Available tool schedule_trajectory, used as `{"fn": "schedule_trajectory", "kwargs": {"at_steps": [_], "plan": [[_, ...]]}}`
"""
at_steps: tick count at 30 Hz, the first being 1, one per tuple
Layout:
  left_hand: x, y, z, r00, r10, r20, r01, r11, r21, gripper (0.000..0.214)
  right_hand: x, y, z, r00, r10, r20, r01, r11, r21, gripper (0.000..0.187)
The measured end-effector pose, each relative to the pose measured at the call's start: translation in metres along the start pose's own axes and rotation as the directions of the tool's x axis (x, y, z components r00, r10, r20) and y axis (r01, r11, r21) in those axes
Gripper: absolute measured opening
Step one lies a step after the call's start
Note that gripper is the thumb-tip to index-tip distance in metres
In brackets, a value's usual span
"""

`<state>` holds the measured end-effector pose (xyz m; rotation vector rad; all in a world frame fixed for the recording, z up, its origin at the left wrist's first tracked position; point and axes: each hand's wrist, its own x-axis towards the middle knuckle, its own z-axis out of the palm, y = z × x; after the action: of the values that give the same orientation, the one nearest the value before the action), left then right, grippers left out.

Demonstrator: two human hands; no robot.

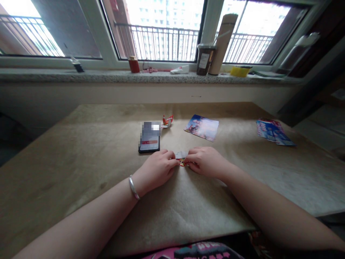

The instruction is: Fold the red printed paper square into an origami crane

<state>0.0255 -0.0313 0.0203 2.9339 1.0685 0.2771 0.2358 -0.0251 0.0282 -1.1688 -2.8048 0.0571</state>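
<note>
Both hands meet over a small folded piece of printed paper [181, 155], pale grey on its far part and red and multicoloured on the near part. My left hand [157, 167], with a silver bangle at the wrist, has its fingers closed on the paper's left end. My right hand [207, 162] pinches the right end, its fingertips pressed down close to the tabletop. Fingers cover much of the paper, so its full shape is hidden. Just beyond the left hand lies a phone [150, 138] with its screen lit and partly blurred out.
A folded red-and-white paper piece [167, 121] stands behind the phone. One blue-and-pink printed sheet [203, 126] lies farther back, and several similar sheets [273, 131] overlap at the right. On the windowsill [107, 77] are a dark cup [203, 61], a tall tube [223, 43] and a yellow item [239, 71].
</note>
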Motion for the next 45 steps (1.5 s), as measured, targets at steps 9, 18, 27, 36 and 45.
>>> {"fn": "schedule_trajectory", "kwargs": {"at_steps": [9, 18, 27, 36, 45], "plan": [[-0.001, 0.000, -0.002, 1.000, 0.004, 0.016, -0.004, 1.000, 0.029, 0.019, -0.001, -0.001, -0.005, 0.999, 0.044, 0.021, -0.044, 0.998, -0.038, 0.021], [0.000, 0.000, -0.004, 1.000, 0.006, 0.025, -0.007, 0.999, 0.036, 0.020, -0.002, 0.000, -0.005, 0.997, 0.070, 0.022, -0.069, 0.998, -0.013, 0.020], [-0.002, -0.005, 0.000, 1.000, 0.005, -0.002, -0.005, 1.000, 0.030, 0.016, -0.004, 0.003, -0.007, 0.996, 0.079, 0.046, -0.078, 0.997, -0.020, 0.021], [-0.003, -0.002, -0.001, 1.000, 0.022, -0.012, -0.022, 0.999, 0.042, 0.026, 0.000, 0.011, -0.002, 0.992, 0.121, 0.020, -0.122, 0.989, 0.082, 0.019], [-0.003, -0.001, 0.001, 0.999, 0.038, -0.030, -0.039, 0.999, -0.005, 0.028, 0.003, 0.016, 0.002, 0.938, 0.346, -0.017, -0.344, 0.936, 0.072, 0.022]]}}
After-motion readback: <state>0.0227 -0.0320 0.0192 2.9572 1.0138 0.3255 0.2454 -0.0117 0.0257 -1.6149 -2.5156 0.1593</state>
